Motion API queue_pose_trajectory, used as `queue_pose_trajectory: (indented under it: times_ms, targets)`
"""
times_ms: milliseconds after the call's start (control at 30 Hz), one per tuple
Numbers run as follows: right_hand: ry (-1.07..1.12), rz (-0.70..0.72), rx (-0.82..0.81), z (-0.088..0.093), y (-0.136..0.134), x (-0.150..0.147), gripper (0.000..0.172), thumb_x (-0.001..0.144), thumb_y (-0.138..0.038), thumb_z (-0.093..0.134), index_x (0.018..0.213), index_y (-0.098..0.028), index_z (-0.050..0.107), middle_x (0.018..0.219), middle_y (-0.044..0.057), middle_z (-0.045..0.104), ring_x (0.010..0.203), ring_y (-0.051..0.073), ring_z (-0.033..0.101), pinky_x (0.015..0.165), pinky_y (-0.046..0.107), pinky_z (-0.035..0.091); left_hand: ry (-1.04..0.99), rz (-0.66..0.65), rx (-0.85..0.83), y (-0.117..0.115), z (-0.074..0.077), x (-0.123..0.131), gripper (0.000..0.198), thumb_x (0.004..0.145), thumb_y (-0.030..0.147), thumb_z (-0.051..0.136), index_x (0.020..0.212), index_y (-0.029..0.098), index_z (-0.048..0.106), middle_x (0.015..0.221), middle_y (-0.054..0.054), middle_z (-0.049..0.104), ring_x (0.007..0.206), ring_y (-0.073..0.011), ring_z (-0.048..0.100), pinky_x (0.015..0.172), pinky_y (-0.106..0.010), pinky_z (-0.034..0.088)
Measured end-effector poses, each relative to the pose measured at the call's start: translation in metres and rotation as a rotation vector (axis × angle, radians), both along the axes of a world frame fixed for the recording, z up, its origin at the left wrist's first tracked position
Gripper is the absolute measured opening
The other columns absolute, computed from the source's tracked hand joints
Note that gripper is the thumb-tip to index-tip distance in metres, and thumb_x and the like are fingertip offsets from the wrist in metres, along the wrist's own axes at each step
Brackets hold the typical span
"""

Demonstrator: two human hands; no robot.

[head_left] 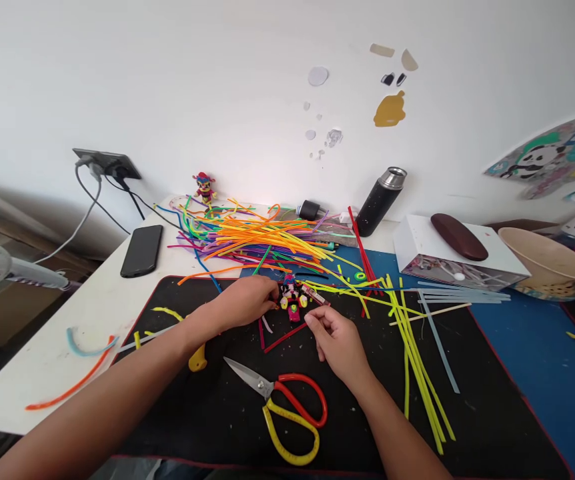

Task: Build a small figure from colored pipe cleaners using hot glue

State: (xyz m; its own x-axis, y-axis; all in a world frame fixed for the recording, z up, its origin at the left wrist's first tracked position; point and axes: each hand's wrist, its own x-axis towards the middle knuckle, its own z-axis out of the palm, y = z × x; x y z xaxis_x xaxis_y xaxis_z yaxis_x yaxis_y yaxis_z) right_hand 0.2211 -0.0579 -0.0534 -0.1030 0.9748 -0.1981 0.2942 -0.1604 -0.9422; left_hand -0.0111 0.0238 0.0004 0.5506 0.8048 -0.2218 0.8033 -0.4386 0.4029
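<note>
On the black mat a small doll figure in dark red, white and yellow stands between my hands. My left hand is at its left side, fingers curled and pinched; what they hold is hidden. My right hand is closed in a pinch at the figure's lower right. A bent dark red pipe cleaner runs below the figure, one end meeting my right fingertips, the other close under my left hand. Scissors with one red and one yellow handle lie in front, blades slightly apart.
A heap of coloured pipe cleaners lies behind, with another figure beyond it. Yellow-green pipe cleaners are at right. A phone, black flask, white box and bowl stand around.
</note>
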Motion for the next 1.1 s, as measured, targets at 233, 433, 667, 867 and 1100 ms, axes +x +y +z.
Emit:
queue_pose_trajectory:
  times_ms: [233,433,667,867,1100]
  targets:
    - [0.025,0.004,0.000,-0.002,-0.002,0.002,0.037,0.098,-0.059,0.060,0.091,-0.023,0.067,0.058,-0.005,0.052,0.039,0.012,0.049,0.043,0.026,0.036,-0.002,0.022,-0.019,0.000,-0.003,0.004,0.006,0.089,0.018,0.064,0.091,0.021,0.068,0.091,-0.006,0.071,0.088,-0.0260,0.067,0.072,-0.031,0.044]
    - [0.003,0.020,0.011,0.000,-0.003,0.002,0.034,0.100,-0.054,0.058,0.091,-0.023,0.068,0.059,-0.004,0.053,0.041,0.012,0.050,0.045,0.026,0.038,-0.046,0.055,-0.048,-0.003,0.000,0.001,0.007,0.090,0.023,0.061,0.087,0.021,0.067,0.085,-0.004,0.070,0.077,-0.0222,0.063,0.068,-0.030,0.041]
    - [0.011,-0.012,0.005,0.000,-0.005,0.001,0.041,0.097,-0.062,0.060,0.089,-0.023,0.068,0.056,-0.004,0.050,0.042,0.013,0.045,0.043,0.026,0.035,-0.465,0.307,-0.264,-0.022,0.014,-0.025,0.030,0.094,0.049,0.063,0.091,0.020,0.067,0.078,0.001,0.062,0.071,-0.0171,0.056,0.066,-0.028,0.043]
    - [0.095,-0.056,-0.018,0.008,-0.006,-0.005,0.046,0.093,-0.067,0.063,0.091,-0.021,0.070,0.053,-0.004,0.049,0.043,0.012,0.042,0.042,0.025,0.033,-0.680,0.381,-0.401,-0.047,0.028,-0.016,0.031,0.092,0.050,0.068,0.090,0.019,0.067,0.082,0.001,0.063,0.076,-0.0163,0.055,0.070,-0.028,0.043]
    - [0.152,0.037,-0.017,0.034,-0.014,-0.016,0.040,0.093,-0.060,0.064,0.097,-0.021,0.071,0.057,-0.005,0.050,0.046,0.012,0.046,0.043,0.023,0.034,-0.720,0.372,-0.442,-0.060,0.025,-0.002,0.024,0.094,0.043,0.066,0.091,0.019,0.065,0.083,0.002,0.060,0.075,-0.0146,0.051,0.069,-0.027,0.041]
